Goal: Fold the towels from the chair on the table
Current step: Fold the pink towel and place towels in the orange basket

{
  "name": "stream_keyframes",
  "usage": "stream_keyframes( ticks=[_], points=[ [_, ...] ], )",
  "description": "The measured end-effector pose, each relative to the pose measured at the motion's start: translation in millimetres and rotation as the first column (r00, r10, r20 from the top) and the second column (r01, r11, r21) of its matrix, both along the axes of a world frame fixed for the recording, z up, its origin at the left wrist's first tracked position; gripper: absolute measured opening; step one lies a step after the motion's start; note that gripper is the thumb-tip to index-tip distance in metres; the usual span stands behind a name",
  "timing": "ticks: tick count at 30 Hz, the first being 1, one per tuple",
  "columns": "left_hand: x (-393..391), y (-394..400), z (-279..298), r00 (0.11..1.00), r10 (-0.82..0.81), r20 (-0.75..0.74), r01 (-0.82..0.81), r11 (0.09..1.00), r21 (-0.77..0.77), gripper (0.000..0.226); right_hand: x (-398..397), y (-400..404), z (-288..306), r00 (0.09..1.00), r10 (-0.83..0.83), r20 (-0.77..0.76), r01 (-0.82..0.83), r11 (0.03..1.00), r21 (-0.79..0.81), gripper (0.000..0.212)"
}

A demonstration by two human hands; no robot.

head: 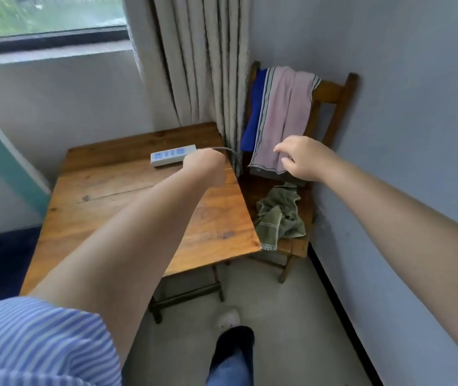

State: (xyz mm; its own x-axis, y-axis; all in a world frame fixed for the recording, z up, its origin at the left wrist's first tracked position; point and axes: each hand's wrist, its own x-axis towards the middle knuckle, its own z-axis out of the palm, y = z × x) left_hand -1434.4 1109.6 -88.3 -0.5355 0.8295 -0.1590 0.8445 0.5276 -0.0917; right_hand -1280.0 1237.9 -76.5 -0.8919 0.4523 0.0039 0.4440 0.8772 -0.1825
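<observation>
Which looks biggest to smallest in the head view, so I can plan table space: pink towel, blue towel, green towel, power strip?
1. Pink towel
2. Green towel, crumpled, so its real size is unclear
3. Blue towel, mostly hidden behind the pink one
4. Power strip

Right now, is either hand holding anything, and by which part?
Nothing is held. The right hand hovers open by the pink striped towel on the wooden chair; the left hand is loosely curled, empty.

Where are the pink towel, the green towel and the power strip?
pink towel [286, 112], head view, middle of the cloth draped over the chair back.
green towel [280, 215], head view, centre of the crumpled heap on the seat.
power strip [172, 155], head view, its socket face.
</observation>
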Motion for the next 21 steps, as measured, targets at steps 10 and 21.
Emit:
stream_keyframes(
  ticks=[10,21],
  points=[
    [-88.9,167.2,-10.6,0.982,-0.163,0.098,0.168,0.985,-0.046,0.021,-57.3,154.5,-9.0,0.962,-0.27,0.048,0.273,0.96,-0.068,0.037],
    [-151.0,314.1,-18.9,0.935,-0.159,0.317,0.121,0.983,0.137,0.031,-117.7,281.5,-27.6,0.801,-0.593,-0.079,0.582,0.803,-0.128,0.027]
  ],
)
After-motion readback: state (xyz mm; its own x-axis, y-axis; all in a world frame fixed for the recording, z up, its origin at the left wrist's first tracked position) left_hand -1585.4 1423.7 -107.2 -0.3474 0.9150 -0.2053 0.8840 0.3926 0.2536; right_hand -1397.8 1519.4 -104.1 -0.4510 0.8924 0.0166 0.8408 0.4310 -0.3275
